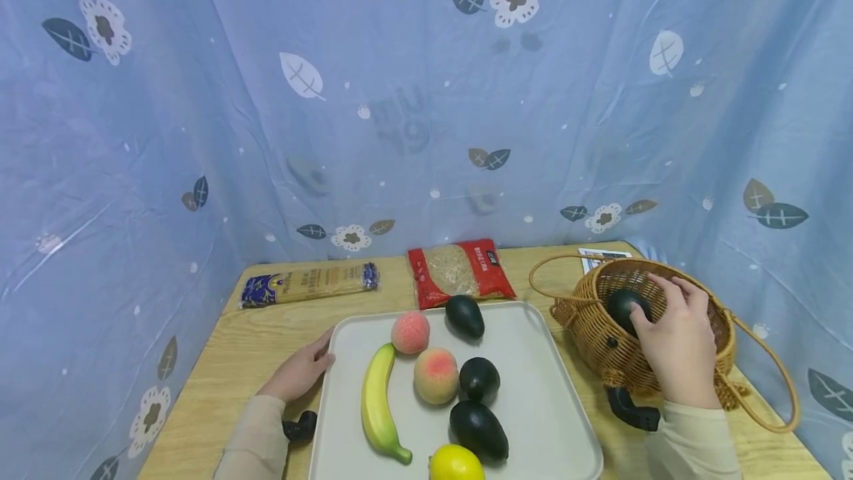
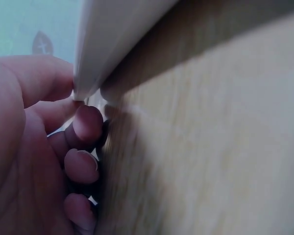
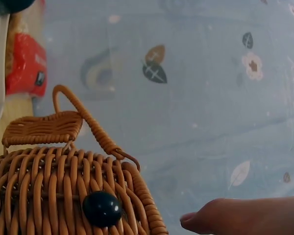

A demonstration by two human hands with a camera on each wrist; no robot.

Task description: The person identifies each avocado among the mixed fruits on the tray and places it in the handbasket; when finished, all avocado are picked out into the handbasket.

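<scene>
My right hand (image 1: 680, 343) is at the mouth of a wicker basket (image 1: 593, 347), gripping a dark green avocado (image 1: 623, 307) inside the rim. In the right wrist view only the thumb (image 3: 235, 215) shows beside the basket's woven wall (image 3: 54, 191); the avocado is out of sight there. At the left edge of a white tray (image 1: 540, 391), my left hand (image 1: 300, 370) holds the rim. The left wrist view shows its thumb against the tray's side (image 2: 108, 44) and the other fingers (image 2: 81, 166) curled below.
On the tray lie a banana (image 1: 380, 402), two peaches (image 1: 436, 376), three dark avocados (image 1: 478, 430) and a lemon (image 1: 456, 463). Behind it are a red noodle packet (image 1: 460, 272) and a long pasta packet (image 1: 309, 284). A patterned blue curtain (image 1: 400, 95) encloses the wooden table (image 1: 200, 421).
</scene>
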